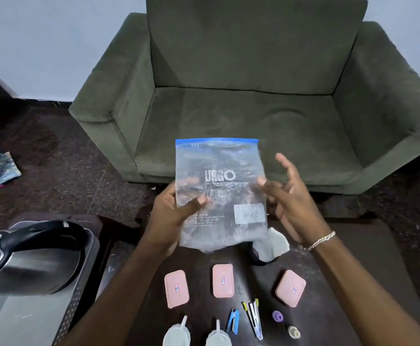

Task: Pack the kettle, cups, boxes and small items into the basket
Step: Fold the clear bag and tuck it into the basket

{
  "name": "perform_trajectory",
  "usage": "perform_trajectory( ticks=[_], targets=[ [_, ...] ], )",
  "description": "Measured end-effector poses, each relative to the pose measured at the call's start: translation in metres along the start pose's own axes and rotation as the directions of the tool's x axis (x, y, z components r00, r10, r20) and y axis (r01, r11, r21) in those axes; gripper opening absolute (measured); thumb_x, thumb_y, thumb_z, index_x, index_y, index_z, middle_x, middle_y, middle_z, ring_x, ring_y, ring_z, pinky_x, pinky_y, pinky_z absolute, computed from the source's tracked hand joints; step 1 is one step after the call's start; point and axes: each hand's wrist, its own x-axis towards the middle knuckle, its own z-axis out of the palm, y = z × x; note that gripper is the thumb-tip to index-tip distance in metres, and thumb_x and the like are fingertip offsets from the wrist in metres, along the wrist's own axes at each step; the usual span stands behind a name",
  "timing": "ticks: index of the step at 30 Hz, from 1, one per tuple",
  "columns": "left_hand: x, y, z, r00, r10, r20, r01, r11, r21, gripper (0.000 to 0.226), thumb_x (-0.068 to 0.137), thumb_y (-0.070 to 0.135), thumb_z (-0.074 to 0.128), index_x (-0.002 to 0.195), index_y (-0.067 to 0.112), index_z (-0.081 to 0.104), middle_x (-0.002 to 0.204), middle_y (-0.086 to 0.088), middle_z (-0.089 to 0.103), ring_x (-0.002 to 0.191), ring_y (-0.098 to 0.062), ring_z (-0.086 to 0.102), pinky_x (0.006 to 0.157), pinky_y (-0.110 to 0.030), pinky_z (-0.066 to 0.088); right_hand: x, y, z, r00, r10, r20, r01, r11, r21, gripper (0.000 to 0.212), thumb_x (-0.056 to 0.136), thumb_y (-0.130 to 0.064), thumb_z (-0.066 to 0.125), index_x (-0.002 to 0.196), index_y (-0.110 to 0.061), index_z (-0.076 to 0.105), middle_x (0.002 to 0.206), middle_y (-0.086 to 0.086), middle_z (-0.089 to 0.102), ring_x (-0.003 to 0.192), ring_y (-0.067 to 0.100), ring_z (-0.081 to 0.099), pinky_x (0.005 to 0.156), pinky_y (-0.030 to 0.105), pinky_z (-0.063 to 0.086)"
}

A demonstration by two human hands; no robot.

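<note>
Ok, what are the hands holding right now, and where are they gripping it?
The left hand pinches a clear zip bag at its lower left edge. The right hand is open beside the bag's right edge, not gripping.

Count at this moment: one clear zip bag (220, 193). Three pink boxes (176, 288), (223, 280), (290, 288) in a row below the hands. Two white cups (176, 337), (216, 338). One kettle (29, 258) to the left. One blue stapler (233, 320). One bunch of pens (253, 318). One armchair (253, 96).
</note>
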Motion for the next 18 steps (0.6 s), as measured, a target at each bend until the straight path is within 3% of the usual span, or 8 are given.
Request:
perform_trajectory(
  ticks=[3,6,11,14,18],
  targets=[
    [0.003,-0.006,-0.004,1.000,0.013,-0.017,-0.011,0.996,0.093,0.050,0.078,0.006,0.087,0.123,0.011,0.068,0.116,-0.018,0.076,0.102,-0.032,0.074,0.088,-0.040,0.062,-0.011,0.024,-0.008,0.999,-0.021,-0.025,0.020,0.999,-0.046,0.089,0.080,-0.001,0.076,0.152,-0.033,0.034,0.091,0.017,0.074,0.084,0.020,0.071,0.074,0.027,0.056],
    [0.003,-0.011,-0.011,0.998,0.061,0.009,-0.062,0.968,0.243,0.054,0.077,0.012,0.087,0.126,0.018,0.065,0.114,-0.012,0.078,0.103,-0.029,0.076,0.094,-0.046,0.061,-0.016,0.031,-0.015,0.997,-0.072,-0.034,0.068,0.990,-0.121,0.074,0.085,0.012,0.069,0.144,-0.027,0.049,0.082,0.009,0.070,0.077,0.020,0.066,0.065,0.022,0.052],
    [-0.002,-0.014,-0.014,0.993,0.116,-0.032,-0.099,0.938,0.333,0.082,0.076,0.001,0.086,0.141,0.031,0.045,0.103,-0.011,0.079,0.098,-0.026,0.077,0.092,-0.040,0.060,-0.019,0.029,-0.017,0.993,-0.091,-0.075,0.074,0.975,-0.207,0.046,0.083,0.015,0.069,0.120,-0.012,0.070,0.094,0.009,0.076,0.087,0.019,0.066,0.084,0.036,0.054],
    [-0.002,-0.012,-0.012,0.985,0.168,-0.033,-0.138,0.891,0.434,0.069,0.078,-0.004,0.084,0.133,0.030,0.060,0.095,-0.007,0.078,0.092,-0.017,0.075,0.094,-0.038,0.060,-0.020,0.025,-0.017,0.993,-0.090,-0.079,0.061,0.949,-0.309,0.044,0.083,0.012,0.072,0.118,-0.016,0.072,0.097,0.011,0.075,0.089,0.017,0.064,0.093,0.041,0.054],
    [-0.006,-0.008,-0.011,0.972,0.226,-0.062,-0.140,0.771,0.621,0.037,0.080,0.004,0.085,0.108,0.025,0.075,0.084,0.004,0.078,0.084,-0.014,0.075,0.086,-0.038,0.061,-0.019,0.024,-0.014,0.983,-0.172,-0.069,0.101,0.809,-0.578,0.031,0.086,0.004,0.073,0.105,-0.021,0.076,0.097,0.003,0.071,0.086,0.017,0.065,0.088,0.041,0.055]
  ],
)
